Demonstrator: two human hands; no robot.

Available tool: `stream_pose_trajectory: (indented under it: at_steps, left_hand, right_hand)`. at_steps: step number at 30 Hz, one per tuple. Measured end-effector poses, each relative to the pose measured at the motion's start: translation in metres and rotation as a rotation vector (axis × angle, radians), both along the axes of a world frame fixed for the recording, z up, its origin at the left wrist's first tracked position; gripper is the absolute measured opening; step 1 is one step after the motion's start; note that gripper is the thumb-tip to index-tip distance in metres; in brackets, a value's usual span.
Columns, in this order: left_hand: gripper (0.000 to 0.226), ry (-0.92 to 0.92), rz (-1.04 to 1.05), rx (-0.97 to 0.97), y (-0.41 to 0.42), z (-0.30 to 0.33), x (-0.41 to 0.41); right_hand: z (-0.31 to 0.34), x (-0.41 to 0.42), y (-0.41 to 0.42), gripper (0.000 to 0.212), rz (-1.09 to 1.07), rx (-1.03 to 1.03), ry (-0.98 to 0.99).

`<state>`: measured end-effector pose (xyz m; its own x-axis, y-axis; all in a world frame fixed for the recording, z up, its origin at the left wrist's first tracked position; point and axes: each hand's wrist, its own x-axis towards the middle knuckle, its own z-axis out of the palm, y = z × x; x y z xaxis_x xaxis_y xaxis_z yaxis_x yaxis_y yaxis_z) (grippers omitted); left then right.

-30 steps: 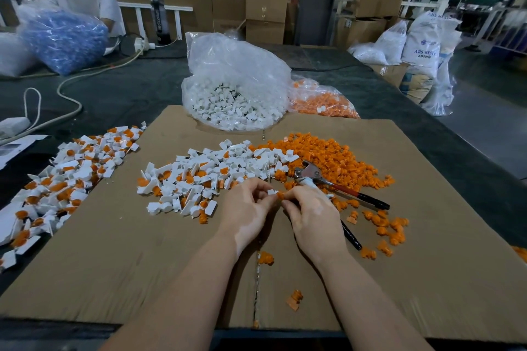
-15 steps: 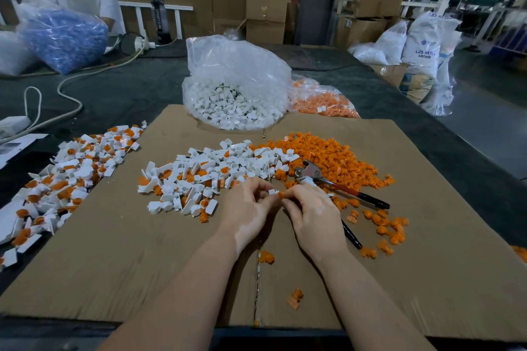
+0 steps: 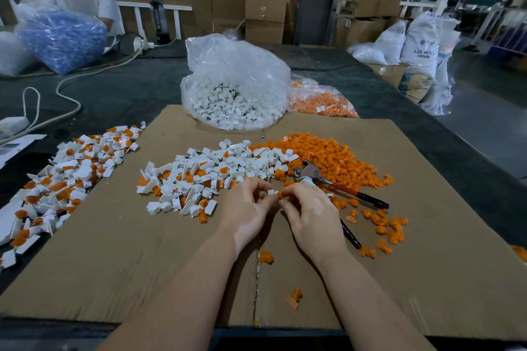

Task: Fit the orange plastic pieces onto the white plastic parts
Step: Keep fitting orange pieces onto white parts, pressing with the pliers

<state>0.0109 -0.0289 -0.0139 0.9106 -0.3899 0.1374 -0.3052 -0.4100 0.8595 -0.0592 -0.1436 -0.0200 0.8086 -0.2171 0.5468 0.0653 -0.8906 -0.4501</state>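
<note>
Near the middle of the cardboard sheet (image 3: 114,265), both hands met over the seam: the left hand (image 3: 245,208) pinched a white part (image 3: 272,192), its grip tight on it, while the right hand (image 3: 310,214) pinched an orange piece (image 3: 281,195) against it, seemingly mid-fit. Loose white parts (image 3: 205,177) lay left, orange pieces (image 3: 328,157) right, each within easy reach. Pliers (image 3: 336,184) crowded the right hand's far side; open cardboard near both forearms left room to withdraw.

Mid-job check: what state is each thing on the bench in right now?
Left hand: pinches white part.
Right hand: pinches orange piece against it.
Pliers: lying unused, handles spread.
White bag: open.
Orange bag: lying flat.
</note>
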Motion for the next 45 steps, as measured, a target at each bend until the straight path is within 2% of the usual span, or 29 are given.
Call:
stream_pose_trajectory:
  at_steps: [4, 9, 17, 27, 30, 32, 33, 35, 38, 40, 45]
  left_hand:
    - [0.005, 0.011, -0.022, -0.015, 0.001, 0.0, 0.0]
    - [0.002, 0.039, -0.036, -0.038, 0.001, 0.001, -0.001]
    - [0.007, 0.014, -0.037, -0.054, 0.001, 0.004, -0.002]
    - [0.004, 0.003, -0.038, -0.044, 0.002, 0.003, -0.002]
    - [0.003, 0.02, -0.022, -0.064, 0.001, 0.001, 0.0]
    - [0.005, 0.025, 0.0, -0.072, 0.001, 0.0, 0.001]
    - [0.006, 0.025, 0.007, -0.072, 0.001, -0.001, 0.001]
    - [0.005, 0.035, 0.006, -0.087, 0.001, -0.003, 0.002]
    - [0.003, 0.053, 0.001, -0.125, 0.001, -0.003, 0.002]
    - [0.005, 0.058, -0.001, -0.132, 0.0, -0.003, 0.003]
    - [0.011, 0.117, 0.012, -0.2, 0.0, -0.004, 0.004]
  right_hand:
    - [0.003, -0.002, 0.001, 0.024, 0.041, 0.0, -0.03]
    - [0.004, -0.003, 0.001, 0.025, 0.06, -0.014, -0.03]
    - [0.002, -0.002, 0.0, 0.003, -0.015, -0.001, -0.036]
    - [0.001, 0.0, 0.0, 0.005, -0.004, -0.013, -0.03]
    - [0.003, 0.0, 0.0, 0.009, -0.091, -0.006, -0.109]
    - [0.003, -0.001, -0.003, 0.015, -0.261, -0.046, -0.127]
    - [0.003, -0.001, -0.005, 0.022, -0.37, -0.072, -0.088]
    - [0.007, -0.002, -0.011, 0.043, -0.549, -0.079, 0.161]
    - [0.014, -0.004, -0.026, 0.064, -0.62, -0.087, 0.559]
    - [0.016, -0.004, -0.033, 0.062, -0.59, -0.122, 0.627]
    - [0.024, -0.004, -0.034, 0.039, -0.522, -0.263, 0.597]
